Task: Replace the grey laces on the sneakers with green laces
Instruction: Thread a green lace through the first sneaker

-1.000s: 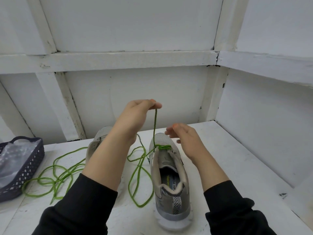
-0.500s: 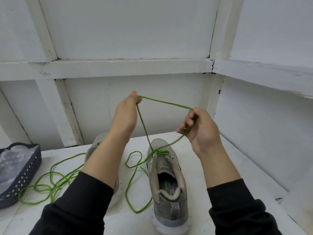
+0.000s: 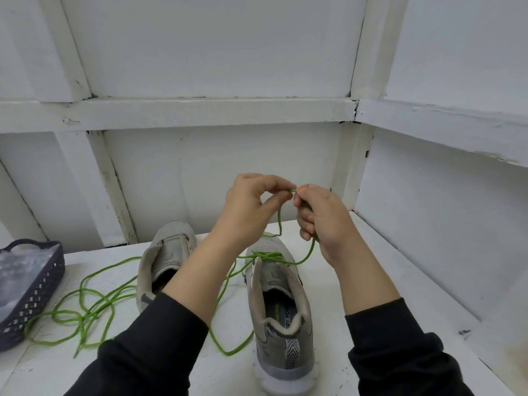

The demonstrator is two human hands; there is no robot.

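Pinching the green lace (image 3: 279, 220) in our left hand (image 3: 251, 207) and right hand (image 3: 324, 224), we see only toe eyelets threaded on the right sneaker (image 3: 281, 304). The left sneaker (image 3: 168, 252) sits laceless, so loads left.

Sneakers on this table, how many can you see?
2. The left sneaker lies partly behind the left forearm, no lace visible in it. The right sneaker stands beside it, heel toward the camera, a green lace through its front eyelets. None seems hidden.

Basket (image 3: 37, 292) left of 2 sneakers (image 3: 274, 281); lace (image 3: 78, 317) between.
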